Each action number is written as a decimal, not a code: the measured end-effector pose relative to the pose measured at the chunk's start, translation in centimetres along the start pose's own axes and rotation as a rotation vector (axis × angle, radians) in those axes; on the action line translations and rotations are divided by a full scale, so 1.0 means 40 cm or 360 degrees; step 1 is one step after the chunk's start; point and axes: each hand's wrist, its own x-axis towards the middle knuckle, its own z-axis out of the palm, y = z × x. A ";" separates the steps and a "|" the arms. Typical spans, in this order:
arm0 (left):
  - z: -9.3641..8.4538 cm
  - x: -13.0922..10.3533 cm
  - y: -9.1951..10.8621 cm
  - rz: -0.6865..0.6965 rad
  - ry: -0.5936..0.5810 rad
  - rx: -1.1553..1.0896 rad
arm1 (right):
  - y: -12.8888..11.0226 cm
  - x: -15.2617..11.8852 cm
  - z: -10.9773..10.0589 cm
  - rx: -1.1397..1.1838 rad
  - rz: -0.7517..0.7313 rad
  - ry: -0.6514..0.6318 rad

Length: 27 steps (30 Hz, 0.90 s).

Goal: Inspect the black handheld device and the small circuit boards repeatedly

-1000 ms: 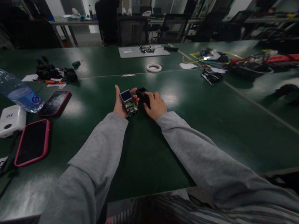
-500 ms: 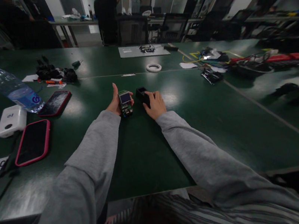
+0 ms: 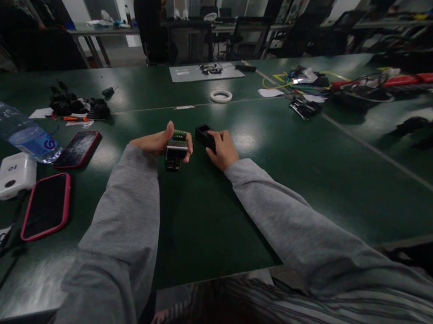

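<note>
A small green circuit board (image 3: pixel 176 149) with connectors along its edge is gripped in my left hand (image 3: pixel 160 141), raised over the table. My thumb lies along its near side and my fingertips curl round its right edge. To the right, my right hand (image 3: pixel 224 148) rests on the table, its fingers closed over a small black box (image 3: pixel 204 135). The far end of that box, with a recess or dark window in it, shows beyond my fingers; the rest is covered by my hand.
On the left are a water bottle (image 3: pixel 16 128), a white adapter box (image 3: pixel 15 174) with a cable, and two red-edged phones (image 3: pixel 46 206). Farther back lie a tape roll (image 3: pixel 221 96), a screwdriver (image 3: pixel 110 92) and a grey board (image 3: pixel 186 75). Tangled wires (image 3: pixel 310 81) spread at right.
My left hand has turned the circuit board, so its screen no longer faces me and its edge connectors show. The wrist has shifted left. My right hand stays on the black box.
</note>
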 end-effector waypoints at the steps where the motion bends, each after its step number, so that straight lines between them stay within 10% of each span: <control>1: 0.004 0.001 -0.005 -0.0069 -0.0137 0.0090 | 0.004 0.002 0.002 0.0130 0.0020 0.0022; 7: -0.014 0.060 -0.063 0.0457 0.0018 -0.0638 | 0.024 0.028 0.005 0.1323 0.0508 0.0103; 13: -0.081 0.115 -0.091 0.0453 0.0260 -0.0999 | 0.026 0.049 -0.040 0.2309 0.1128 0.0075; 27: -0.023 0.082 -0.123 0.0264 -0.0006 -0.0617 | 0.021 0.047 -0.037 0.1850 0.0995 -0.0151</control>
